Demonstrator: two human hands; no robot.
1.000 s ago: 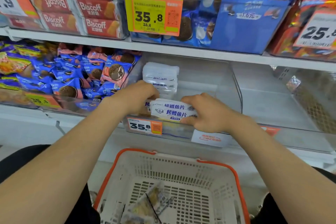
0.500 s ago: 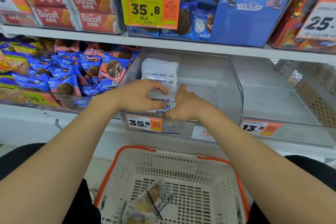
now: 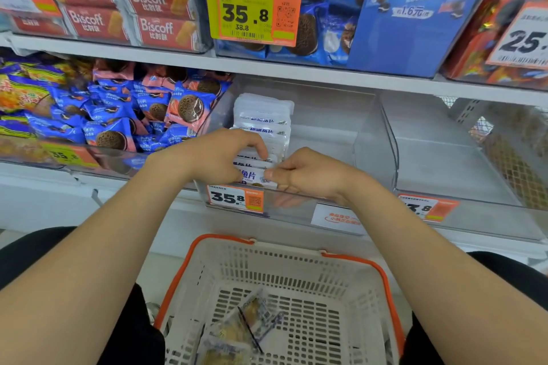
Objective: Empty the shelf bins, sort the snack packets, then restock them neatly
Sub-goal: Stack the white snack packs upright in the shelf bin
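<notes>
left hand [image 3: 225,158]: fingers curled over the top edges of the nearest packets, thumb on the face of the front packet [image 3: 252,177]
right hand [image 3: 308,176]: thumb and forefinger pinch that packet's right edge; other fingers curl low behind the bin's front wall
change: a second ago the hands gripped the packet's two ends, wide apart; now they are drawn close and the packet stands against the row
meaning: restocking looks under way, this piece likely being seated as the row's new front, not yet let go
white row [image 3: 262,117]: upright, running away from the fingertips along the left side of the clear bin [image 3: 369,133]
open room: right of the right hand the bin floor shows through to the far wall, space for further rows
edges: front lip just under the wrists, price tag [image 3: 234,198] on it; shelf board hangs low above the row
left of the left hand: blue biscuit packets [image 3: 118,118], heaped against the divider
below the forearms: basket [image 3: 219,241], a few loose packets [image 3: 255,317] inside, probably yet to be sorted
</notes>
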